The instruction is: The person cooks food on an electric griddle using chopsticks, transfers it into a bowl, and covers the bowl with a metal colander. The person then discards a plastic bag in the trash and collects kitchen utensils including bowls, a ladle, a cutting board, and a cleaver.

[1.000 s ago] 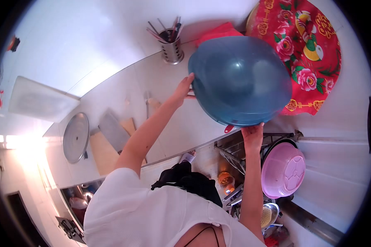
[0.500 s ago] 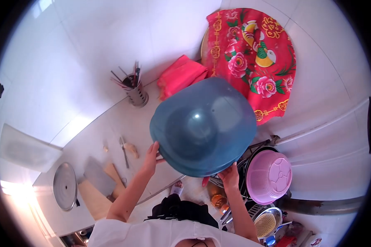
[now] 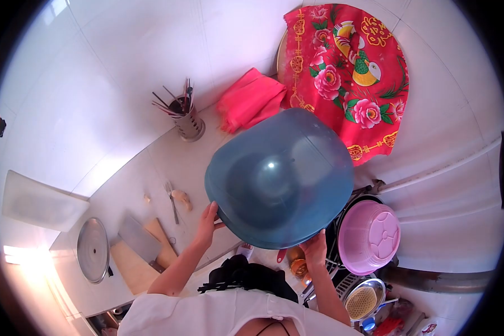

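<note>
A large blue-grey plastic basin (image 3: 280,179) with rounded corners is held up in front of me, above the counter's edge. My left hand (image 3: 208,223) grips its near left rim, thumb on top and fingers partly underneath. Its near right rim is in my right hand (image 3: 315,246), whose fingers are mostly hidden behind the basin. Beyond the basin lie a folded pink-red cloth (image 3: 252,98) and a red cloth with flowers and ducks (image 3: 347,78), draped over something round.
On the counter stand a utensil holder (image 3: 190,124), a round metal lid (image 3: 92,251) and a cleaver (image 3: 140,238) on a wooden cutting board (image 3: 130,270). To the right, a pink basin (image 3: 369,237) sits on a dark rack, above a metal strainer (image 3: 363,302).
The basin has shifted slightly down and right in view, both hands still on its rim. The surroundings have shifted slightly with the camera.
</note>
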{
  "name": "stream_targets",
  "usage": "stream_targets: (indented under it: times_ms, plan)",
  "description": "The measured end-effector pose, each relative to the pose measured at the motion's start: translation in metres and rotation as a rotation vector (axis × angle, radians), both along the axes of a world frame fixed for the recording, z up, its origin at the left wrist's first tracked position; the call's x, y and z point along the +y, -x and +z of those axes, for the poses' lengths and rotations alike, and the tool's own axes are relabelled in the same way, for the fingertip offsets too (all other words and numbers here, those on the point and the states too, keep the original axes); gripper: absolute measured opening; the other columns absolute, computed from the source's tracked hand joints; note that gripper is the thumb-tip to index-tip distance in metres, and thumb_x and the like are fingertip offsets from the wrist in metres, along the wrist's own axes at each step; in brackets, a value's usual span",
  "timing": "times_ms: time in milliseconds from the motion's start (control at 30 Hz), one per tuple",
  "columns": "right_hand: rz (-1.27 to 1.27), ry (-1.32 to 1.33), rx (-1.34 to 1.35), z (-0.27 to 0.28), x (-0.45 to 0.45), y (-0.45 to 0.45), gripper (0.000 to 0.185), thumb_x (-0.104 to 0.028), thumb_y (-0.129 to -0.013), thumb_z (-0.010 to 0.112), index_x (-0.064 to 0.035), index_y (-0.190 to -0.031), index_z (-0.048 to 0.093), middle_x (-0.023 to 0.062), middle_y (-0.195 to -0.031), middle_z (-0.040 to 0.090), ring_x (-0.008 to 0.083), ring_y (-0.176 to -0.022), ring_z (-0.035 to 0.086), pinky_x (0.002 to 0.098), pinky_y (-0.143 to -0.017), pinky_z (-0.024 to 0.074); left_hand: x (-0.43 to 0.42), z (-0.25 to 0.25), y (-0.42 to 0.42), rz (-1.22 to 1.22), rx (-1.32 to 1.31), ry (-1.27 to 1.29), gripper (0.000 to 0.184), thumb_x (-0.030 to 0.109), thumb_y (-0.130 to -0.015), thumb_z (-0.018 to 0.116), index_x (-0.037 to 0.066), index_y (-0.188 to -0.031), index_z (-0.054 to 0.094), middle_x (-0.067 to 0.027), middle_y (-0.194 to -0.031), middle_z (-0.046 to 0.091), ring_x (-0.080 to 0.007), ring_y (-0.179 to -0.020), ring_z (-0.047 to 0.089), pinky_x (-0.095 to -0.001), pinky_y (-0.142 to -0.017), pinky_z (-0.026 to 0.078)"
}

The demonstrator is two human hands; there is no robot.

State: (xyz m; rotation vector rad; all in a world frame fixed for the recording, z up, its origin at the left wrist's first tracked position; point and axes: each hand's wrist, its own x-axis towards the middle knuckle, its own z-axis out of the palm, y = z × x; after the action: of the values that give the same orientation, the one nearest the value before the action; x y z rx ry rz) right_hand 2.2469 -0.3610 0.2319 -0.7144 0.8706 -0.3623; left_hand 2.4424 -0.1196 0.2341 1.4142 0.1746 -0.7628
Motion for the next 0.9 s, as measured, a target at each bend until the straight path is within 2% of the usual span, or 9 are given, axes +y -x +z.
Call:
stream_targets:
  times_ms: [167,267,400,567,600,700,800,900]
  plan:
    - [0.046,0.077,0.086,0.008,-0.002,0.002,0.047,-0.046,-0.088,0.043,-0.0071,-0.113,0.048,0.0062,-0.102,0.055,0.0182,-0.089,0.057,0.0297,-0.069,0.0498,0.009,-0.021,-0.005,0.023,-0.076,-0.052,0.06,0.054,-0.09,0.031,0.004,-0.121,0.044,-0.0083,-0.117,0.049,-0.0233,-0.106,0.048,-0.0351,-0.083,0.045]
    - [0.119,0.167,0.17,0.014,-0.004,0.016,0.047,-0.045,-0.089,0.042,-0.0052,-0.113,0.048,0.0075,-0.098,0.054,0.0178,-0.084,0.057,0.0296,-0.065,0.0508,0.019,-0.023,-0.028,0.007,-0.04,0.023,0.061,0.056,-0.09,0.029,0.005,-0.118,0.045,-0.0084,-0.116,0.05,-0.0219,-0.104,0.049,-0.0358,-0.086,0.042]
    - [0.032,0.142,0.239,0.012,-0.004,0.045,0.049,-0.045,-0.089,0.042,-0.0029,-0.113,0.047,0.0084,-0.09,0.053,0.0179,-0.076,0.056,0.0288,-0.061,0.0521,0.019,-0.027,-0.058,0.012,-0.149,0.004,0.056,0.053,-0.091,0.029,0.006,-0.111,0.048,-0.0085,-0.113,0.052,-0.0197,-0.103,0.049,-0.0357,-0.086,0.04]
    - [0.064,0.094,0.221,0.007,0.005,0.065,0.041,-0.04,-0.09,0.044,-0.005,-0.11,0.051,0.0066,-0.087,0.057,0.0176,-0.076,0.058,0.0302,-0.06,0.0516,0.031,-0.019,-0.05,0.086,-0.217,-0.036,0.039,0.044,-0.092,0.036,0.008,-0.101,0.05,-0.0074,-0.108,0.054,-0.0174,-0.1,0.052,-0.0341,-0.085,0.041]
    - [0.072,0.07,0.216,0.002,0.005,0.069,0.04,-0.04,-0.09,0.044,-0.0051,-0.11,0.051,0.0066,-0.087,0.057,0.0176,-0.076,0.058,0.0301,-0.06,0.0515,0.036,-0.025,-0.04,0.144,-0.193,-0.056,0.026,0.033,-0.091,0.045,0.008,-0.097,0.05,-0.0055,-0.103,0.057,-0.0159,-0.094,0.055,-0.0312,-0.081,0.043]
    - [0.087,0.048,0.18,-0.001,0.003,0.069,0.038,-0.038,-0.09,0.044,-0.0052,-0.108,0.051,0.0063,-0.087,0.057,0.0177,-0.076,0.058,0.0298,-0.06,0.051,0.059,-0.047,-0.011,0.142,-0.218,-0.186,0.02,0.024,-0.089,0.051,0.005,-0.096,0.051,-0.0057,-0.094,0.06,-0.0141,-0.083,0.058,-0.0274,-0.072,0.045]
    - [0.119,0.088,0.151,0.011,0.003,0.07,0.038,-0.038,-0.09,0.044,-0.0051,-0.107,0.052,0.006,-0.086,0.057,0.0175,-0.075,0.057,0.0299,-0.062,0.0506,0.081,-0.043,0.017,0.141,-0.262,-0.129,0.016,0.02,-0.087,0.055,0.004,-0.089,0.055,-0.0045,-0.08,0.061,-0.0114,-0.072,0.059,-0.0238,-0.064,0.046]
    - [0.197,0.114,0.082,0.018,0.002,0.08,0.036,-0.036,-0.091,0.043,-0.0049,-0.107,0.052,0.0048,-0.086,0.056,0.016,-0.075,0.056,0.0293,-0.064,0.0494,0.099,-0.04,0.052,0.101,-0.284,-0.177,0.026,0.024,-0.088,0.053,0.001,-0.078,0.059,-0.0034,-0.068,0.06,-0.0104,-0.067,0.057,-0.0234,-0.062,0.045]
